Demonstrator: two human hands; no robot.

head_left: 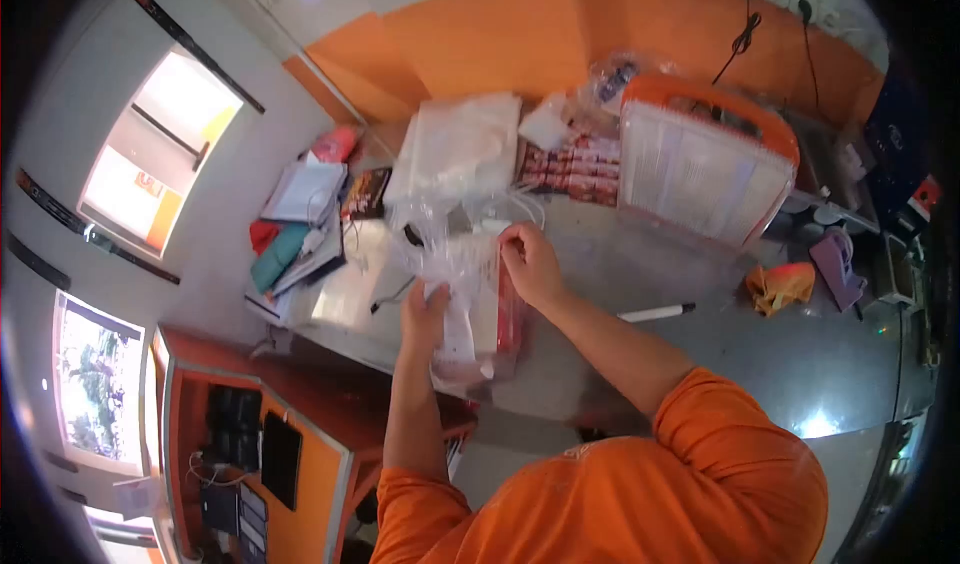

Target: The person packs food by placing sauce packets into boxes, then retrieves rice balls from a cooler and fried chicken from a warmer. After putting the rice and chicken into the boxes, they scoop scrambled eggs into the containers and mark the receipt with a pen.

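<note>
My left hand (425, 316) is closed on crumpled clear plastic wrap (437, 239), which bunches up above the fingers. Under it lies a flat package with a red edge (511, 314), partly covered by the plastic. A white slip of paper (458, 336) shows on the package beside my left hand. My right hand (530, 266) is held at the package's upper right corner with its fingers pinched together. What those fingers hold, if anything, is too small to make out.
A white marker (655, 313) lies right of my right forearm. Behind are a stack of white sheets (470, 134), rows of red packets (572, 169) and an orange-rimmed clear case (705, 169). Notebooks and a teal pouch (277, 261) sit left; an orange crumpled wrapper (780, 288) lies right.
</note>
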